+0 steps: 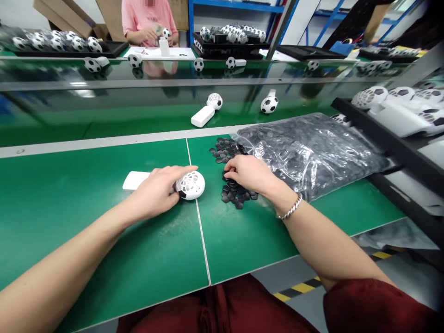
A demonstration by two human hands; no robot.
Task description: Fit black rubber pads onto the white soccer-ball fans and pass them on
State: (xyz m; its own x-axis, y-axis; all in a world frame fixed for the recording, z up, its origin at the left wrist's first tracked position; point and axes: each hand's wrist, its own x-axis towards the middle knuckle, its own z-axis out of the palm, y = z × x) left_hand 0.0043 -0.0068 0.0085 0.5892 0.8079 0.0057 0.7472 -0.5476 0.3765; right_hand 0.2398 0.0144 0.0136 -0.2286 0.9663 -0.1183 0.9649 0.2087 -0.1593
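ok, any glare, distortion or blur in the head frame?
Head view: white glare streaks on the bag; pale reflections on the belt; balls at far right look stretched; upper right corner dark; ball in left hand reads clearly.

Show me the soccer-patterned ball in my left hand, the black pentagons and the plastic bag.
Soccer-patterned ball (190, 183), head view: openwork shell.
Black pentagons (237, 196), head view: pile's near part.
Plastic bag (315, 150), head view: top surface.
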